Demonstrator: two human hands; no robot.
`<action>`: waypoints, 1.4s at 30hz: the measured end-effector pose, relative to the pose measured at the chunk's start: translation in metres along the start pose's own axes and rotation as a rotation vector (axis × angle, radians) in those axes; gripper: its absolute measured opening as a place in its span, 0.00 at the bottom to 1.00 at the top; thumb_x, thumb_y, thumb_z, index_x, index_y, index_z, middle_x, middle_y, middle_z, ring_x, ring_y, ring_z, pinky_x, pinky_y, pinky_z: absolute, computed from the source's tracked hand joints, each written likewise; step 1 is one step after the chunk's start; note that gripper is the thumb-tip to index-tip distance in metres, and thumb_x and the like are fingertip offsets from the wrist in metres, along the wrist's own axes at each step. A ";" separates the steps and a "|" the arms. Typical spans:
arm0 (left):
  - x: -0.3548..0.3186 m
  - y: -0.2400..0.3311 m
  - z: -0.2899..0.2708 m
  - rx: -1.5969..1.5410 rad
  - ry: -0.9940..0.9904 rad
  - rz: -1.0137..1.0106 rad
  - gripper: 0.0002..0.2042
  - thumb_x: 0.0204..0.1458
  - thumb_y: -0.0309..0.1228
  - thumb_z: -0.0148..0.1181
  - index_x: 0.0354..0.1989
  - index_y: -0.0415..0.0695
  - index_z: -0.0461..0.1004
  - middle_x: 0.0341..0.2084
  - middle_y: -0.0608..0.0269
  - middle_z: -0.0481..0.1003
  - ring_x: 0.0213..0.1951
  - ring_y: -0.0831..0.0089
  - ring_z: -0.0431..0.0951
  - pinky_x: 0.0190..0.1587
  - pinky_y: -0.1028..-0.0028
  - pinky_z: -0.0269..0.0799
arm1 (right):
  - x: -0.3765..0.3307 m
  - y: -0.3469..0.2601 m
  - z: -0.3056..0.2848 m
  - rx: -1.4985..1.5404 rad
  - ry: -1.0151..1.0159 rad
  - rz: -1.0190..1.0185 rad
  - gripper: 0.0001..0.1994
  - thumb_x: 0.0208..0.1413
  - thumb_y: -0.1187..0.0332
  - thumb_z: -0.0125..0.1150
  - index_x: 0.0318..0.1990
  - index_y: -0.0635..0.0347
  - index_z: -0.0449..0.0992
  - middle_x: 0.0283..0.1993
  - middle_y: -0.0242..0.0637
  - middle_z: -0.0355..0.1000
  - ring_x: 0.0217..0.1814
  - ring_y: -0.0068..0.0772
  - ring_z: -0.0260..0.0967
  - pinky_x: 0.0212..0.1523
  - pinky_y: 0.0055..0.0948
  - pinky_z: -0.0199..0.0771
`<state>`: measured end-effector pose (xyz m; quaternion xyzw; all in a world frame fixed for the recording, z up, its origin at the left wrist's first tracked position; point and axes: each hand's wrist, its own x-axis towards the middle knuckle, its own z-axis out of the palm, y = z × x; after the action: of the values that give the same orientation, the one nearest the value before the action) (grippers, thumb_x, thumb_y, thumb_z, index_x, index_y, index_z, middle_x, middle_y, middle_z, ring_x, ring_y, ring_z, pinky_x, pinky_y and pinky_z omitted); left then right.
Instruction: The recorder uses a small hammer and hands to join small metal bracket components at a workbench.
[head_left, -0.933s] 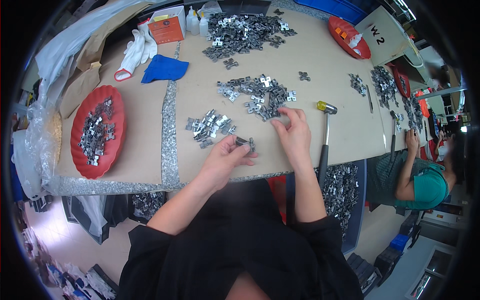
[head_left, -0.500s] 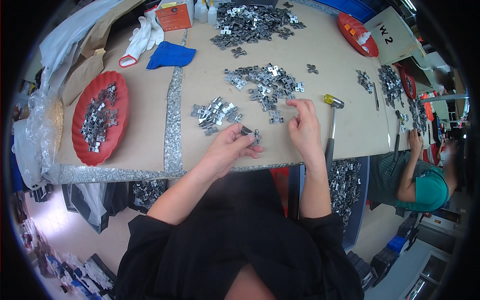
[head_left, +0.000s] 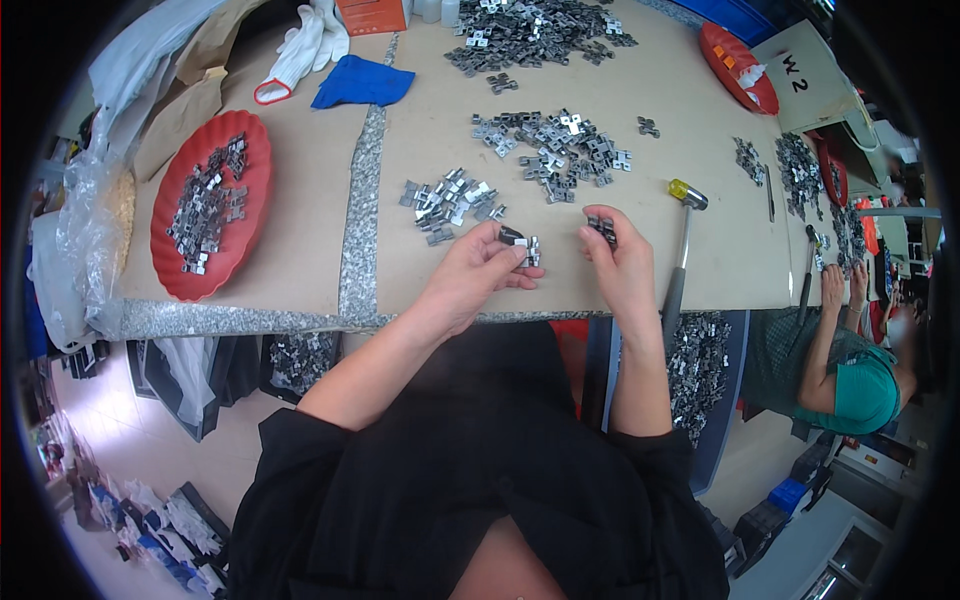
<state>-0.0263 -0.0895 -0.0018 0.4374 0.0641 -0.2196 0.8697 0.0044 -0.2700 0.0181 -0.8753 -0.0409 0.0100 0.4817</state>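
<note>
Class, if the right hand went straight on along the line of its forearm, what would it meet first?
The right hand would probably meet the pile of metal pieces just ahead on the table, though the hand's height is hard to judge.

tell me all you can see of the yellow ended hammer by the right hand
The hammer has a yellow end facing left, a metallic end facing right, a shiny, metal-looking shaft and a dark handle. It lies on the tan tabletop, head away from the person, handle reaching past the near edge. It is right of the right hand, outside its grip.
</note>
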 end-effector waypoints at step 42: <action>-0.001 0.000 0.002 0.416 -0.080 0.007 0.06 0.54 0.28 0.46 0.29 0.40 0.66 0.24 0.66 0.69 0.25 0.83 0.67 0.32 0.83 0.65 | -0.022 -0.004 0.000 0.711 -0.456 0.384 0.19 0.47 0.74 0.55 0.49 0.66 0.63 0.19 0.27 0.64 0.17 0.11 0.56 0.16 0.10 0.53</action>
<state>-0.0268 -0.0906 -0.0001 0.5985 -0.0188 -0.2423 0.7634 -0.0181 -0.2693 0.0211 -0.6228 0.0230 0.3047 0.7202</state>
